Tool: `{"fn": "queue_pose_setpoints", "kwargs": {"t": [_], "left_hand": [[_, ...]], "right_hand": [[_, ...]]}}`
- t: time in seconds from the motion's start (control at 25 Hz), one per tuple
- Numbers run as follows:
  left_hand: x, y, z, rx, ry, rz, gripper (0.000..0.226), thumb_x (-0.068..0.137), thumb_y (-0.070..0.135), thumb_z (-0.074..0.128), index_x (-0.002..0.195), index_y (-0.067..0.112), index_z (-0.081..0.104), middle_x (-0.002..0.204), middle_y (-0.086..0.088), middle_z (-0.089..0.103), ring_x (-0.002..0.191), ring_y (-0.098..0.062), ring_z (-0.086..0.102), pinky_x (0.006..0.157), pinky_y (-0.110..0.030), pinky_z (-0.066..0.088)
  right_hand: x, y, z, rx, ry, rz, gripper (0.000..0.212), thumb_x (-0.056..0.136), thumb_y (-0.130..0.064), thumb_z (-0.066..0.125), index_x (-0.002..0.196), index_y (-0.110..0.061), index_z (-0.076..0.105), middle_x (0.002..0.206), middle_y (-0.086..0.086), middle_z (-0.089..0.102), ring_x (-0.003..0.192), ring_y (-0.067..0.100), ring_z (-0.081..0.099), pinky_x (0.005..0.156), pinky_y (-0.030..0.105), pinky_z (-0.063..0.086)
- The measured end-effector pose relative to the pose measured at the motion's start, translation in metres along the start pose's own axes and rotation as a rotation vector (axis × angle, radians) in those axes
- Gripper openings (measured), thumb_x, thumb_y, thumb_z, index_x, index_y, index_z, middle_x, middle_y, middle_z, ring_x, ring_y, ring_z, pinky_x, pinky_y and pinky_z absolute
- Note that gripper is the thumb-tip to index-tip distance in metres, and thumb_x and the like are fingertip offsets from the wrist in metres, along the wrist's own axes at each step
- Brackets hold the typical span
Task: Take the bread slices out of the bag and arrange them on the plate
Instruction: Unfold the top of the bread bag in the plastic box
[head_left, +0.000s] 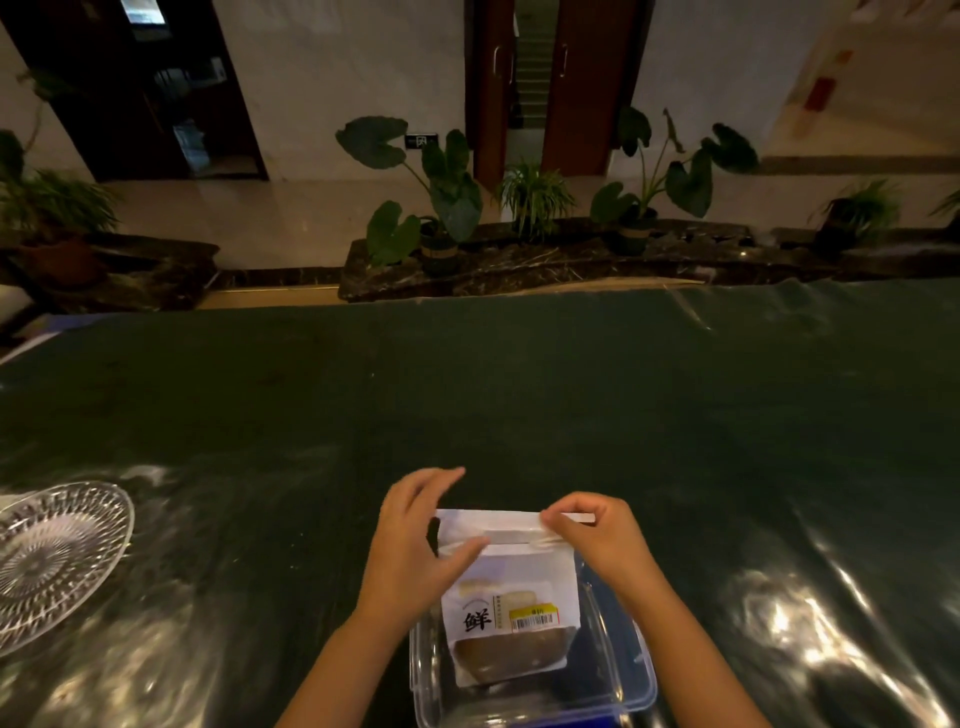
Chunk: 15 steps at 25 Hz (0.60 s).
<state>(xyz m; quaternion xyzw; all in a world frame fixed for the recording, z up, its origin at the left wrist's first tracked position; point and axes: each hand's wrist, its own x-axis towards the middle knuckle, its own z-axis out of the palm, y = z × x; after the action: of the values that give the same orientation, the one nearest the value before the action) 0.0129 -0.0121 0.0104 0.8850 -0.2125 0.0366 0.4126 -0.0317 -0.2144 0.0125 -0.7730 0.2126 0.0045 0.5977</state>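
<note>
A white bread bag (511, 592) with a black character, a yellow price label and a clear window showing brown bread stands upright in a clear plastic box (631, 675) at the near edge. My left hand (421, 545) pinches the bag's top left corner, thumb across the front. My right hand (597, 535) pinches the top strip at the right. The bag's mouth is slightly parted between them. A cut-glass plate (57, 556) lies far left on the table, with nothing on it.
The table (519, 395) is covered in dark green cloth under shiny clear film. Beyond its far edge stand potted plants (441, 208) on a dark stone ledge, then a tiled floor and wooden doors.
</note>
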Motion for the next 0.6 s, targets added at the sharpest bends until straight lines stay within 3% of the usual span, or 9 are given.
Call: {"fn": "queue_pose_setpoints", "kwargs": {"t": [0.08,0.16,0.4,0.6], "left_hand": [[-0.009,-0.002,0.006,0.297,0.049,0.333,0.051,0.072,0.043,0.067,0.119,0.030,0.051,0.117,0.009,0.057,0.114,-0.007,0.044,0.101,-0.027,0.034],[-0.017,-0.001,0.015,0.429,-0.025,0.461,0.048,0.070,0.041,0.070,0.113,0.030,0.054,0.110,0.010,0.065,0.109,-0.006,0.049,0.103,-0.029,0.036],[-0.018,0.004,0.009,0.476,-0.065,0.463,0.031,0.052,0.029,0.086,0.078,0.025,0.071,0.090,0.004,0.073,0.090,-0.015,0.067,0.081,-0.032,0.054],[-0.029,0.017,0.005,0.400,-0.125,0.563,0.021,0.059,0.032,0.073,0.080,0.030,0.071,0.104,0.009,0.073,0.107,-0.011,0.064,0.094,-0.032,0.048]], "right_hand": [[0.000,-0.001,0.000,-0.017,-0.004,-0.008,0.009,0.081,-0.016,0.067,0.072,-0.018,0.070,0.083,0.001,0.068,0.082,0.015,0.065,0.064,0.023,0.050],[0.001,-0.003,-0.002,-0.047,-0.018,-0.038,0.010,0.079,-0.015,0.068,0.070,-0.019,0.070,0.082,0.001,0.068,0.083,0.016,0.065,0.067,0.025,0.051],[-0.003,-0.010,-0.007,-0.224,-0.059,-0.107,0.013,0.079,-0.017,0.068,0.072,-0.027,0.067,0.084,-0.007,0.067,0.086,0.010,0.062,0.075,0.022,0.051],[-0.009,-0.017,-0.008,-0.403,-0.158,-0.223,0.011,0.083,-0.017,0.064,0.090,-0.021,0.071,0.094,-0.003,0.070,0.092,0.008,0.063,0.085,0.028,0.054]]}}
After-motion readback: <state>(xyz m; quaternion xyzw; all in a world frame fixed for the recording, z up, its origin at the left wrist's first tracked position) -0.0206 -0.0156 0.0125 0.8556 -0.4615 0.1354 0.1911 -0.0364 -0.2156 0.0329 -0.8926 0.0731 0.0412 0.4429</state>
